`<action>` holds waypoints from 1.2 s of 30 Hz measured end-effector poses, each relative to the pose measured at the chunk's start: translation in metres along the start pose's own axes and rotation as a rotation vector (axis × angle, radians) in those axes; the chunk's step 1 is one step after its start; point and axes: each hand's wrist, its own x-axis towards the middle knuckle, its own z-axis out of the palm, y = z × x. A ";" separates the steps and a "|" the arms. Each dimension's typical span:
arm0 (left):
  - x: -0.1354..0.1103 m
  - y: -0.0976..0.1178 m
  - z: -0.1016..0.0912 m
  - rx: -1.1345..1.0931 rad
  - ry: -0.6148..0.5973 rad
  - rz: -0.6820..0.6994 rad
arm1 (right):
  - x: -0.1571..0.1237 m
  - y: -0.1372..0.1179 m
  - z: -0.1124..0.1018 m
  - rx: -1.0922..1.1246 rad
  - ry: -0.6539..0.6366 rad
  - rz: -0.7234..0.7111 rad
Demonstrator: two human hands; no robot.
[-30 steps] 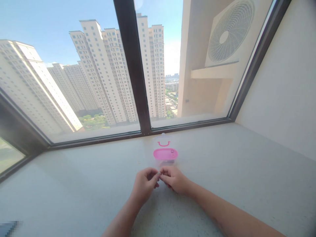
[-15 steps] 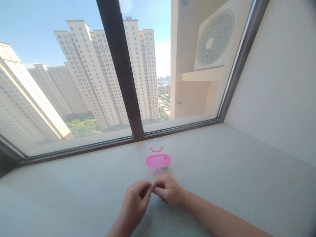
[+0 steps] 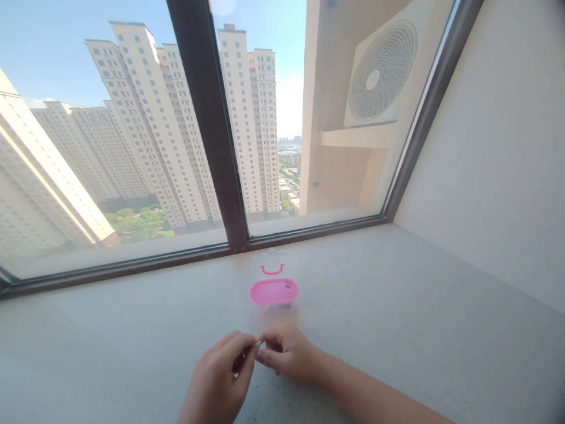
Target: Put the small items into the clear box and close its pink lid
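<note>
My left hand (image 3: 225, 368) is closed in a pinch, its fingertips on a tiny pale, shiny piece (image 3: 258, 343) too small to name. Meeting it from the right, my right hand (image 3: 289, 356) is also closed, thumb and forefinger at the same spot. Just beyond the hands stands a clear plastic box with a pink tray (image 3: 271, 291) in its top. A small dark ring (image 3: 288, 284) lies at the right end of that tray. Dark bits show dimly through the box's side below. The palms' insides are hidden.
A pink handle (image 3: 272, 270) lies behind the tray, by a see-through lid. All this rests on a pale speckled sill (image 3: 375, 306). A dark window frame (image 3: 207, 118) borders the sill's far side, and a white wall (image 3: 498, 176) rises on the right.
The view has shifted a little, so hands and box sit slightly lower and further left. Both hands keep their pinch together, and the small piece between them shows a bit more.
</note>
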 end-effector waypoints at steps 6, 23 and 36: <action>-0.002 0.006 0.000 -0.001 0.005 0.026 | -0.001 0.001 0.006 0.147 0.157 -0.065; 0.002 0.004 -0.004 0.001 -0.050 -0.105 | -0.006 -0.010 0.009 0.008 0.181 -0.091; 0.020 -0.015 0.012 -0.019 -0.046 -0.170 | 0.008 0.005 -0.002 0.026 0.095 -0.049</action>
